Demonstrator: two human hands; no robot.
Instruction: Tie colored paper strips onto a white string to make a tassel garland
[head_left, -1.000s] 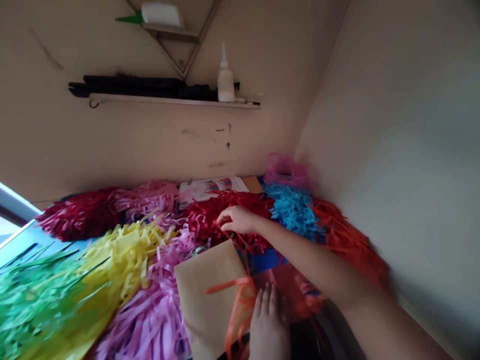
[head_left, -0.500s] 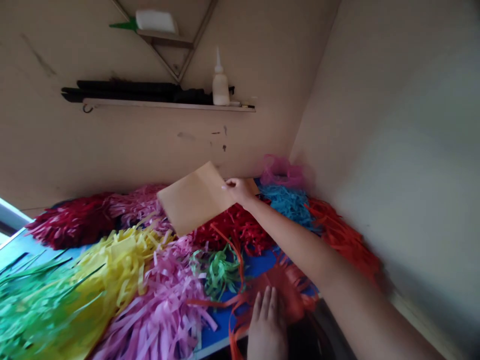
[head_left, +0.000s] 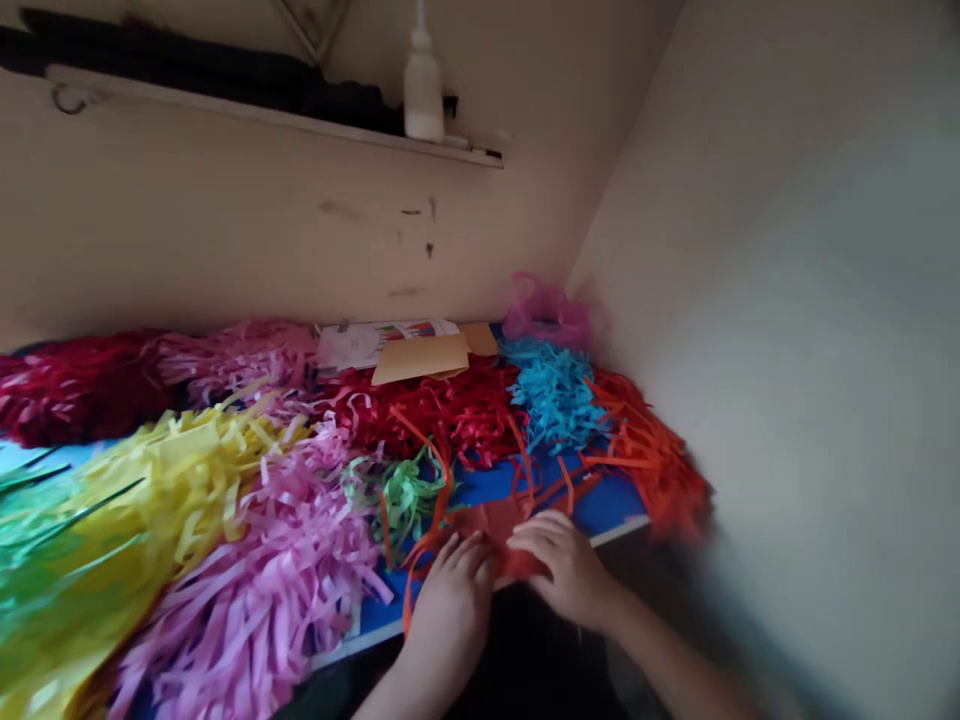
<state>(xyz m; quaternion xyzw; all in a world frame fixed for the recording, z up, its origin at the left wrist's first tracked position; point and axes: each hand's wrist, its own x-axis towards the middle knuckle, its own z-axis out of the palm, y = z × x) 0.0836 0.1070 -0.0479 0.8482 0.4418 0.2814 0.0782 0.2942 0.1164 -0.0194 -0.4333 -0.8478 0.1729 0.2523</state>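
Along near edge of blue bench [head_left: 611,510], left hand [head_left: 450,600] and right hand [head_left: 566,570] rest on orange-red paper strips [head_left: 499,525], grips spread, nothing pinched. Kraft paper sheet [head_left: 420,360] lies out of reach on far crimson paper fringe [head_left: 420,420].

We see this corner in soft and rather dim daylight, and no hard shadow falls on it. The light seems to come from the left, because the blue board [head_left: 600,500] looks washed pale at the left edge of the frame. Below the left hand [head_left: 450,610] and the right hand [head_left: 566,570] the lower middle stays dark. The shelf [head_left: 225,115] bends at upper left from lens distortion, and at right the orange paper strips [head_left: 652,470] and the wall [head_left: 787,400] are smeared with blur.
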